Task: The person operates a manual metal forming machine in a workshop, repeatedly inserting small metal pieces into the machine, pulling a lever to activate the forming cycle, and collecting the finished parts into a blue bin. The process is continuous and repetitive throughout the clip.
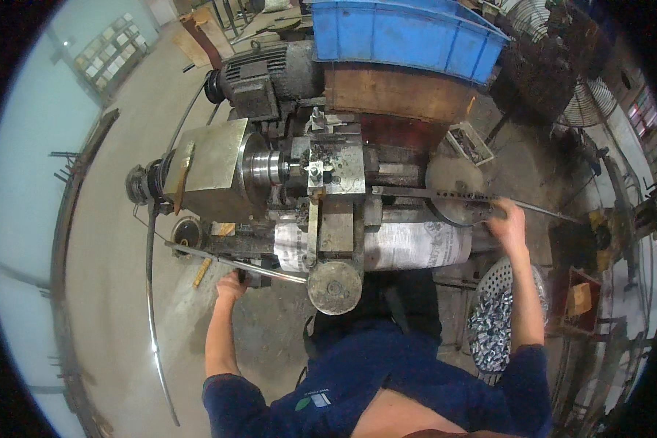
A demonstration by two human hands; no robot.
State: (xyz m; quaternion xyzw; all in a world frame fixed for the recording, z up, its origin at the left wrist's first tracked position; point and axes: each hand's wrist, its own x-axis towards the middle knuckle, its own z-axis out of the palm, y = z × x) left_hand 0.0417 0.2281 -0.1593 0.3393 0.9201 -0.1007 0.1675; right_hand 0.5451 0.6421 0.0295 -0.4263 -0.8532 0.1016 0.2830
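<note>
Centrally, a machine (210,162) carries a cylindrical spindle (261,169) at left. The left hand (231,285), fingers bent, lies near its front; the right hand (508,221), fingers curled, lies at a perforated bar's (409,193) outer end. Whether either grasps cannot be told. Basket (493,282) of metal pieces (489,336): beside the right forearm.

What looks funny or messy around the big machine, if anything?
A whitish sheet with dark print lies along the front of the grey metal lathe, looking more like reused packaging than a machine part. Dark, crumbly bits, perhaps metal shavings, litter the lathe's grey square tool block. Nothing looks clearly broken.
</note>
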